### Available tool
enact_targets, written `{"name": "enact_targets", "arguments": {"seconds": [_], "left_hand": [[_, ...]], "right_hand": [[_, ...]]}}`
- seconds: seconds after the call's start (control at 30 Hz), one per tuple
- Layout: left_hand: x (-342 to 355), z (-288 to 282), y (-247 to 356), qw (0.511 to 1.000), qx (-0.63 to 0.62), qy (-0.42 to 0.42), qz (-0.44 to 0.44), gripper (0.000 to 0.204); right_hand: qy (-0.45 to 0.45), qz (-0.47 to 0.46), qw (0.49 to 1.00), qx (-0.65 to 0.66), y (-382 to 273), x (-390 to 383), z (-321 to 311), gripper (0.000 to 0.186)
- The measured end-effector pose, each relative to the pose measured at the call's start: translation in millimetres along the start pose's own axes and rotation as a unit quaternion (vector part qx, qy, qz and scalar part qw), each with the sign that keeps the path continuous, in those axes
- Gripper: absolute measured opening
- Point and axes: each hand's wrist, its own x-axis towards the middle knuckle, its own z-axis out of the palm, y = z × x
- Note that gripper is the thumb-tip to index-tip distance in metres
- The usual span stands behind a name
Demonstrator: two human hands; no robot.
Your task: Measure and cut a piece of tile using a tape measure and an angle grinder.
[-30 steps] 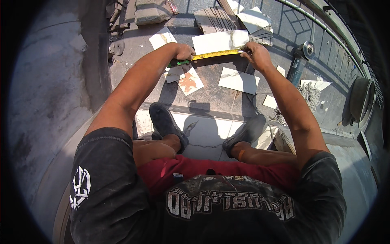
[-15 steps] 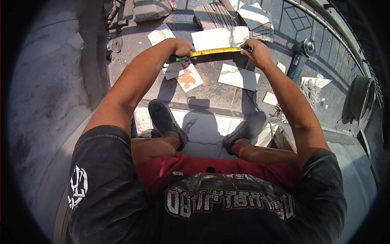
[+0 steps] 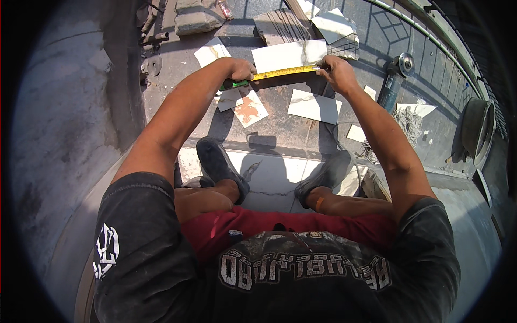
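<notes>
A yellow tape measure (image 3: 284,72) is stretched along the near edge of a white marbled tile piece (image 3: 285,56). Its green and black case sits at my left hand (image 3: 242,70), which is closed around it by the tile's left end. At the right end, my right hand (image 3: 335,70) pinches the tip of the blade close to the tile's corner. Below the tape lie cut tile offcuts: a white one (image 3: 313,106) to the right, and one with a reddish-brown patch (image 3: 250,107) to the left, partly under a smaller white piece (image 3: 230,100).
An angle grinder (image 3: 397,75) rests on the floor to the right, near tangled pale string (image 3: 410,123) and a round metal pan (image 3: 478,128). A concrete block (image 3: 198,17) and a scored slab (image 3: 281,26) lie at the back. A curved railing runs along the far right.
Both hands and the tape have shifted slightly left and nearer in the picture. The yellow blade between them looks a little shorter, while the hands keep their grip.
</notes>
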Motion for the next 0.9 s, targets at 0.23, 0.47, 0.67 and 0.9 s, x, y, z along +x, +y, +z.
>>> {"name": "enact_targets", "arguments": {"seconds": [0.23,0.47,0.67,0.9], "left_hand": [[1,0,-9,0.998,-0.061,-0.009,-0.026,0.028],[-2,-2,2,0.997,-0.066,-0.017,-0.038,0.027],[-2,-3,0,0.999,-0.030,-0.005,-0.026,0.026],[-9,-2,0,0.999,-0.029,0.009,-0.042,0.027]], "right_hand": [[0.014,-0.049,0.999,-0.009,0,5,-3,0.030],[0.038,-0.059,0.997,-0.035,5,9,-6,0.027],[0.069,-0.044,0.997,0.007,-1,6,0,0.026],[0.033,-0.037,0.998,-0.028,-10,-1,-2,0.025]]}}
